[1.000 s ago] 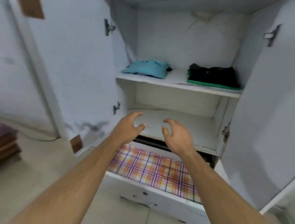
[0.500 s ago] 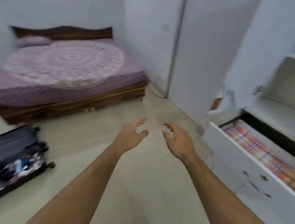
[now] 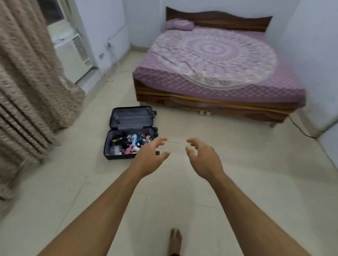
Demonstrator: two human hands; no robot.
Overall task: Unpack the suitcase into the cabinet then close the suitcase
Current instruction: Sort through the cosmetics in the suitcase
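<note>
- We see a dark grey soft-sided suitcase (image 3: 130,133) lying open on the pale tiled floor (image 3: 240,169), its lid (image 3: 132,117) flat on the floor on the far side, towards the bed.
- Its near half holds a jumble of small colourful items (image 3: 131,142), too small and blurred for us to name one by one.
- Our left hand (image 3: 150,159) is held out in the air in front of us, fingers loosely curved and spread, holding nothing; in this view it overlaps the suitcase's near right corner, but we cannot tell whether it touches it.
- Our right hand (image 3: 203,160) is held out beside it, a gap between the two, fingers likewise relaxed and parted, empty.
- A low wooden bed (image 3: 213,104) with a purple mandala-patterned cover (image 3: 215,56) and a purple pillow (image 3: 179,24) stands against the far wall, just beyond the suitcase.
- A beige patterned curtain (image 3: 21,82) hangs on the left, with a white air-conditioning unit (image 3: 72,54) behind it.
- One bare foot (image 3: 175,242) shows on the floor at the bottom edge.
</note>
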